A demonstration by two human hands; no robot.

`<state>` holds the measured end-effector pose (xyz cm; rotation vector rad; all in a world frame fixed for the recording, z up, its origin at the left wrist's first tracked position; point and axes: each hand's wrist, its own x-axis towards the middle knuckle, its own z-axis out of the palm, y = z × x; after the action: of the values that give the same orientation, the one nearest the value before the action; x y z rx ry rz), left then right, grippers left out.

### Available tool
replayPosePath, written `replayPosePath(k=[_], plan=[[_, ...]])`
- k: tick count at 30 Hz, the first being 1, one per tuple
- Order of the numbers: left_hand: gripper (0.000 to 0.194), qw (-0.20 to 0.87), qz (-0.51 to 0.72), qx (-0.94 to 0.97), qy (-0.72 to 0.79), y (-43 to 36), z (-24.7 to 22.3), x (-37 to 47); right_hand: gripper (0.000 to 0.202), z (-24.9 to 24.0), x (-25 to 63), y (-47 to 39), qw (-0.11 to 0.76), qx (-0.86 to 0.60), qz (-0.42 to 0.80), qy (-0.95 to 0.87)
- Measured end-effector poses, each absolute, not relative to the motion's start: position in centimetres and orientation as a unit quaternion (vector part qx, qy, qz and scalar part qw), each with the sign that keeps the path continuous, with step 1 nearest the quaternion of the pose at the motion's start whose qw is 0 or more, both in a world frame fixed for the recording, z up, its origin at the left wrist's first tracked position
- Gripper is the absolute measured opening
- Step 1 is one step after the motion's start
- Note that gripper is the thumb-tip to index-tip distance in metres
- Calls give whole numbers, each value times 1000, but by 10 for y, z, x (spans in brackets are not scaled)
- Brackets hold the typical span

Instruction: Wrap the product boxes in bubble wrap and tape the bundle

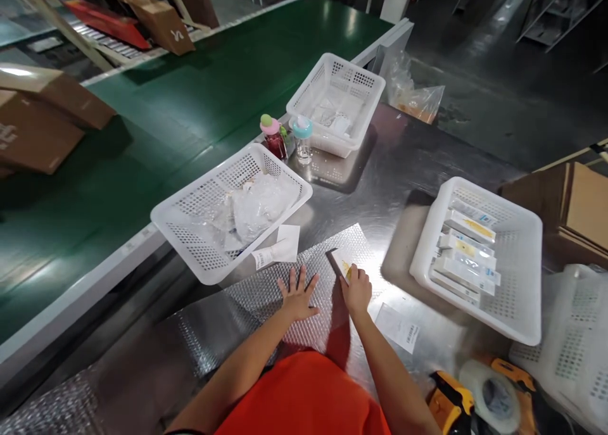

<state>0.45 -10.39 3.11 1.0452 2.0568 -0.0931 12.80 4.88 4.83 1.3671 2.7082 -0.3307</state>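
A sheet of bubble wrap (256, 302) lies across the metal table in front of me. My left hand (298, 297) rests on it with fingers spread, holding nothing. My right hand (357, 290) grips the near end of a small white box (340, 258) with a yellow mark, over the sheet's right part. Beside my right wrist lies a clear bag with a barcode label (398, 327). White paper slips (285, 244) sit beyond my left hand. To the right, a white basket (517, 283) contains several similar small boxes (468, 251).
A white basket (185, 216) with clear plastic bags stands at left, another basket (370, 83) farther back. Two bottles, one pink-topped (275, 140) and one blue-topped (303, 145), stand between them. A green conveyor (190, 106) runs behind. Tape roll (491, 397) and tape dispensers (449, 400) sit lower right.
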Motion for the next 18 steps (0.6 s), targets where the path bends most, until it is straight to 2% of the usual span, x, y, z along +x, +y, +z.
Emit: replayPosePath(k=[18], plan=[[109,417,-75,400,813,-100,40,7,47,52,124,45,73,450,-81,886]])
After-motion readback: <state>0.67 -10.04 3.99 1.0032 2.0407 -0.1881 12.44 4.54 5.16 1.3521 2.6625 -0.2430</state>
